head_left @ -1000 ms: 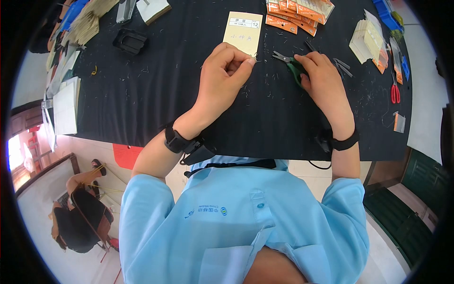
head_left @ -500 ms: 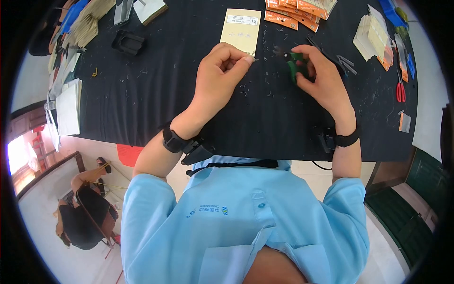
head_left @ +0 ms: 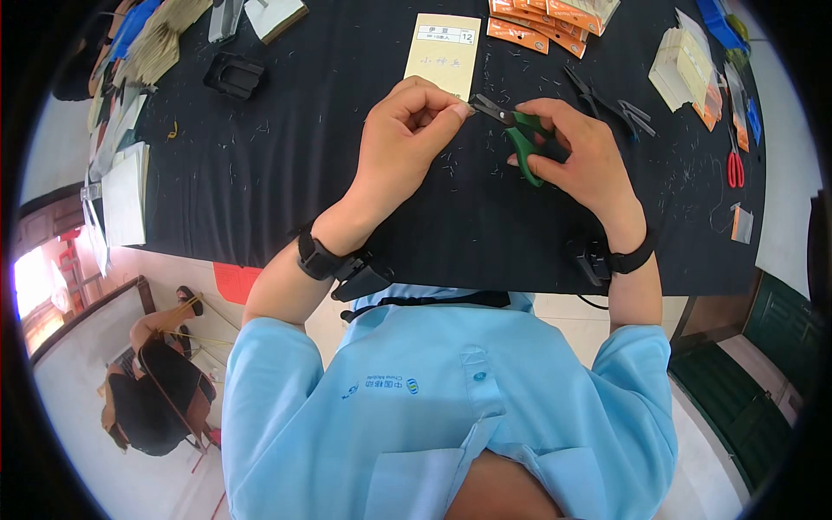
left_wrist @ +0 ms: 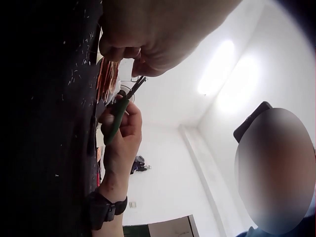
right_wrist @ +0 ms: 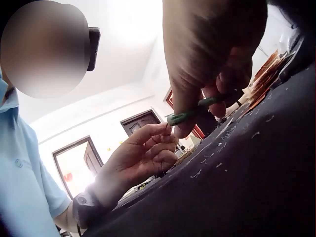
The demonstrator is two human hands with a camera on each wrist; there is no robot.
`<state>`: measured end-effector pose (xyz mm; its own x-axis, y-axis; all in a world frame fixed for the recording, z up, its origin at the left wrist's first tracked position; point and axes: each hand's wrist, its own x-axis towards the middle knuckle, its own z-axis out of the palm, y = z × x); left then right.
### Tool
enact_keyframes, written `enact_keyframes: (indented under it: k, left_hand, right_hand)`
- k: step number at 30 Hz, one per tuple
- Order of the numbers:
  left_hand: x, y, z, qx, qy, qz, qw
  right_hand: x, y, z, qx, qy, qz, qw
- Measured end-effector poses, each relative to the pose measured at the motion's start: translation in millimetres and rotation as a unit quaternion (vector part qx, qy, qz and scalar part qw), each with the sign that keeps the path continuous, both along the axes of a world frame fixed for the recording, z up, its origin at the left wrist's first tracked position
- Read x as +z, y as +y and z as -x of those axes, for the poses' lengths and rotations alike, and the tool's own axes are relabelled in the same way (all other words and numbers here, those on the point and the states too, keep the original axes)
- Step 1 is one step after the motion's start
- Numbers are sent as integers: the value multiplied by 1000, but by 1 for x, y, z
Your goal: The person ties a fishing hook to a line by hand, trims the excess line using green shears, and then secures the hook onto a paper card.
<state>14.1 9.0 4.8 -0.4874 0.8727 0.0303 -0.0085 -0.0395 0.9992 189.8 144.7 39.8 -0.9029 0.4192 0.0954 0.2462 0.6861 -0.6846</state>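
Observation:
My left hand (head_left: 401, 137) pinches something tiny and thin between thumb and forefinger, too small to make out, just in front of a cream card (head_left: 445, 54) with printed and handwritten characters. Green-handled scissors (head_left: 525, 156) are in my right hand (head_left: 587, 156), fingers and thumb at the handles, and their blades reach the left fingertips. The left wrist view shows the scissors (left_wrist: 117, 118) in the right hand (left_wrist: 123, 143), the blade tips close under the left thumb. From the right wrist, the left hand (right_wrist: 140, 163) appears beside the green handle (right_wrist: 185, 116).
Dark pliers (head_left: 598, 97) lie right of the scissors. Orange packets (head_left: 555, 26) are at the back, with a cream card stack (head_left: 680, 69) and red-handled scissors (head_left: 736, 170) at the right. A black tray (head_left: 234, 76) sits at the left. Small clippings dot the black cloth (head_left: 329, 173).
My right hand has picked up the green scissors, turned them and brought their blades left to the left fingertips. The left hand has stayed nearly in place, still pinching.

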Motion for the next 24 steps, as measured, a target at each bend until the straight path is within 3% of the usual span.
enact_keyframes:
  k: [24]
  left_hand:
    - [0, 0, -1, 7, 7, -19, 1000]
  right_hand:
    - [-1, -1, -1, 20, -25, 22, 999]
